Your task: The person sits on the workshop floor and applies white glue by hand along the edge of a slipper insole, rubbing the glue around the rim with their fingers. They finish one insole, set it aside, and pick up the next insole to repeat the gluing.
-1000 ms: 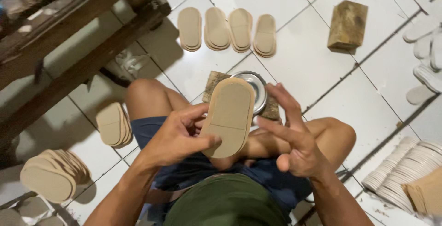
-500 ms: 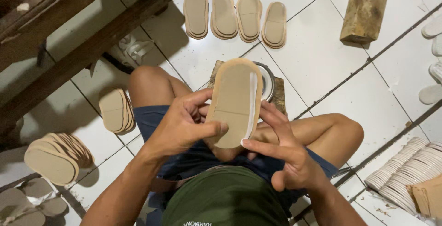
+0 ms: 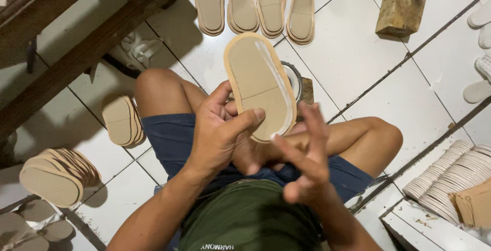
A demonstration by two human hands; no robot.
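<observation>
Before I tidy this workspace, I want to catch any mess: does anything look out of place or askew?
Little stands out. The left hand holds a tan insole with a shiny strip along one edge. The floor stacks left of the knee lean, fanned out.

You sit on a white tiled floor (image 3: 358,77). Four tan sole stacks (image 3: 255,8) line its far edge, a wooden block (image 3: 401,4) sits far right, and white soles (image 3: 450,172) are fanned near right.

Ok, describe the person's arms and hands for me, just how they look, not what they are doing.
Both arms are bare to the edge of view, with no sleeves showing. The left hand and right hand wear no gloves, rings or watch. The right hand is motion-blurred, so finer detail is unclear.
</observation>
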